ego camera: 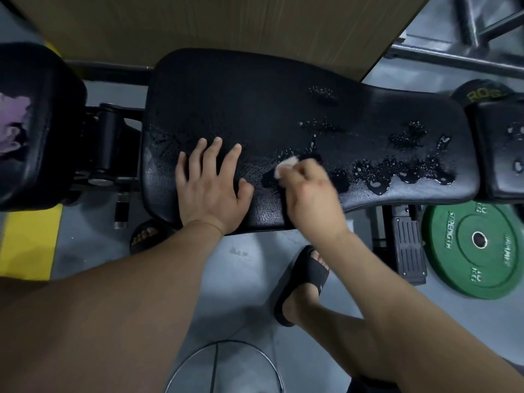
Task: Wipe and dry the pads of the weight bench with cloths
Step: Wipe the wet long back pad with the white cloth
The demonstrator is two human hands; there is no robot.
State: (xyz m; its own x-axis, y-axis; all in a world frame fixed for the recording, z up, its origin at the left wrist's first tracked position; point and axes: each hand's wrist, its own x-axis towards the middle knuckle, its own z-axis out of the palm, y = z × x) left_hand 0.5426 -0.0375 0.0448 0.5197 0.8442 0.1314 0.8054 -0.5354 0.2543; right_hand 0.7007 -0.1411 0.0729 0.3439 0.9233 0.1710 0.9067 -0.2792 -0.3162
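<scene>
The single head-worn wide-angle camera looks steeply down, close above the bench [255,109], which spans mid-frame, with floor [241,265] below.

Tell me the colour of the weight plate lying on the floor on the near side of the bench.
Green weight plate, with pale lettering; head view.

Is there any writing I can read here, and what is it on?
"STRENGTH": on the green plate, on the side nearest the person's feet.
"RO": yellow letters on the black plate; the rest is hidden behind the bench.
The green plate's other markings are too blurred to read.
No text shows on the pad or the cloth.
</scene>
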